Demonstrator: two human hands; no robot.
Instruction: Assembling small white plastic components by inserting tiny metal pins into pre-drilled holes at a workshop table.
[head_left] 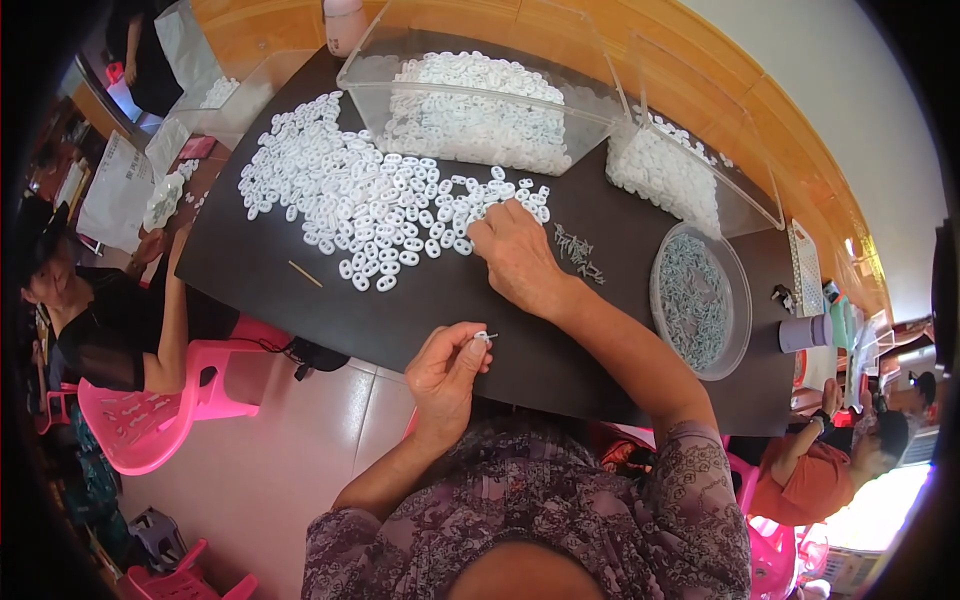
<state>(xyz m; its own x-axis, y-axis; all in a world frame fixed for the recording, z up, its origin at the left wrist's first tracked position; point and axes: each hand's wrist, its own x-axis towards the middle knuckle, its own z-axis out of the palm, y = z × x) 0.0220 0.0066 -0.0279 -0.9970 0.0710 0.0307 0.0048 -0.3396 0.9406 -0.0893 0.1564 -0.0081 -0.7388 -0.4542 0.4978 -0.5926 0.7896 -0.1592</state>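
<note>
My left hand [443,378] is closed near the table's front edge, pinching a small white oval plastic piece [481,337] from which a thin grey screw [492,336] sticks out to the right. Farther off, my right hand [522,258] rests at the near edge of a group of white two-hole oval pieces [506,196]. Its fingers are curled down, and what they hold, if anything, is hidden. A larger heap of the same pieces [345,190] spreads to the left. Just right of my right hand lies a small scatter of grey screws [578,252].
Behind the heap stands a clear bin [585,112] of white pieces, with another clear bin [752,190] beside it. A round tub [743,310] of screws sits at right, near a lilac cup [805,333]. A thin stick [305,274] lies at left. A person [110,320] sits on the left side.
</note>
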